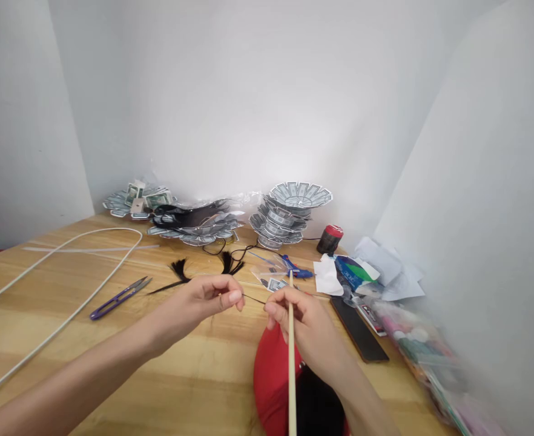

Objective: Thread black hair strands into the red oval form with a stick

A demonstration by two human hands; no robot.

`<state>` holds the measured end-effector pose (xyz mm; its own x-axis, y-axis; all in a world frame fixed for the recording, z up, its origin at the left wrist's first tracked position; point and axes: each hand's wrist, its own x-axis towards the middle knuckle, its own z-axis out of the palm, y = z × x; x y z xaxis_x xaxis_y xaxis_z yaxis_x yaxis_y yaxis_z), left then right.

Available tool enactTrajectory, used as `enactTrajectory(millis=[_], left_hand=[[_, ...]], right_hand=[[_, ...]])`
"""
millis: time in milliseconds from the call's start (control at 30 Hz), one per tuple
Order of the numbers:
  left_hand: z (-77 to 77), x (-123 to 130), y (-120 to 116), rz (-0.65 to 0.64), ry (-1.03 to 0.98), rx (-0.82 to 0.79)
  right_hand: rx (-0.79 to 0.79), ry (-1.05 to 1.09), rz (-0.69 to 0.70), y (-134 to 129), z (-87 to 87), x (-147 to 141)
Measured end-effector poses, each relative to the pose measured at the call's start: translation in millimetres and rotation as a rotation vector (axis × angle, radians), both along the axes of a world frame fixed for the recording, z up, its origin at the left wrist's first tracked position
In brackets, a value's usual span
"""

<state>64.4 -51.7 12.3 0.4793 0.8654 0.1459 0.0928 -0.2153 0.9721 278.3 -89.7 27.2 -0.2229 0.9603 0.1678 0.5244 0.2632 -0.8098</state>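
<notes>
At centre, left hand [217, 297]: fingertips pinched on thin black thread [253, 298].
Right hand [301, 321]: pinching the same thread; grip on the pale rod [291, 369] cannot be told.
Thread risk: taut between the hands; might snap if overpulled, or slip from a loose pinch.
Rod: slender, smooth, straight; could snag the thread if it swings.
Snips [120, 298], nine o'clock: purple handles, pointed metal blades.
Black fringe [179, 267], ten o'clock: soft, splayed.
Paper stack [278, 218], one o'clock: petal-edged, flaring.
Cap [267, 375], five o'clock: curved red fabric.

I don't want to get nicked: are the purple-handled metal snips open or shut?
Open: the purple-handled metal snips lie with their two blade tips apart.
</notes>
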Motion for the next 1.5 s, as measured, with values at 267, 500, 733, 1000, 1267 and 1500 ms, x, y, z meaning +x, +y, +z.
enactTrajectory(millis=[267,500,733,1000,1267,1500], left_hand=[[6.4,1.8,-4.8,0.101,-0.296,-0.187],[41.6,21.7,-12.3,0.051,-0.568,-0.207],[33.8,44.8,-21.9,0.008,-0.373,-0.047],[17.0,84.0,-49.3,-0.172,-0.135,0.098],[13.6,98.9,-50.6,-0.171,0.018,0.185],[9.2,100.1,-34.4,-0.217,0.167,0.419]], right_hand=[[-0.021,0.140,-0.045,-3.7,-13.9,0.6],[-0.073,0.185,-0.036,-15.0,-32.2,-12.7],[-0.044,0.290,-0.229,-40.4,-17.9,24.2],[0.022,0.403,-0.308,-55.8,-2.6,17.0],[0.034,0.453,-0.345,-61.0,1.2,29.9],[0.111,0.318,-0.361,-58.8,4.8,39.2]])
